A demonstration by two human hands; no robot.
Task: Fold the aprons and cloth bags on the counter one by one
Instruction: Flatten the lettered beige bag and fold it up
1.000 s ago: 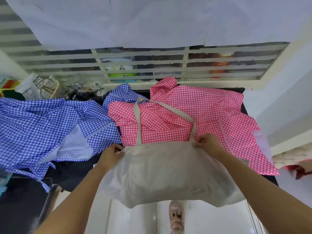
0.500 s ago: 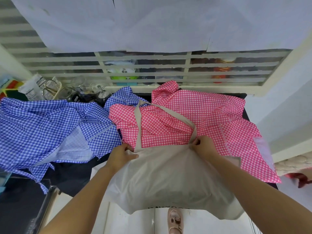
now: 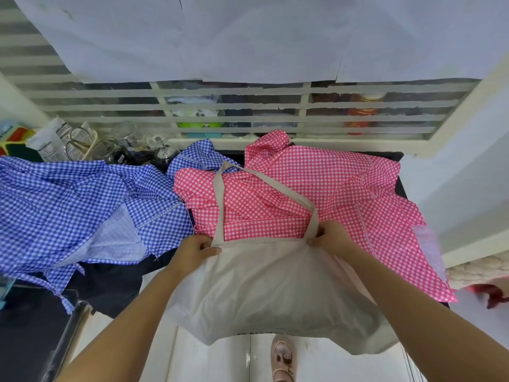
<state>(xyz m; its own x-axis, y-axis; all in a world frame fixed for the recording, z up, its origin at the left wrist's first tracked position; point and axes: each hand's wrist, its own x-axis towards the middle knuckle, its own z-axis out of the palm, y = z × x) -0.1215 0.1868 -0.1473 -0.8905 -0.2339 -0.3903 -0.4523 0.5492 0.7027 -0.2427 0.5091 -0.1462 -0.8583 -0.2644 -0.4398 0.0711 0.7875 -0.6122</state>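
Observation:
A beige cloth bag [image 3: 270, 293] hangs over the counter's front edge, its body sagging toward the floor. Its strap [image 3: 220, 199] loops up across a crumpled pink gingham apron [image 3: 330, 194] on the right half of the counter. My left hand [image 3: 192, 252] grips the bag's top hem by the left strap end. My right hand [image 3: 333, 238] pinches the hem at the right strap end. A blue gingham apron [image 3: 71, 205] lies spread and rumpled on the left.
Glasses [image 3: 162, 150], a tube [image 3: 49, 139] and scissors [image 3: 80, 142] crowd the counter's back left below a slatted window. The dark counter [image 3: 110, 282] shows between the aprons. A sandalled foot [image 3: 282, 359] stands on the white floor below.
Both hands moved inward along the bag's top hem, from its outer corners to the strap ends. The bag's body sagged lower over the counter edge.

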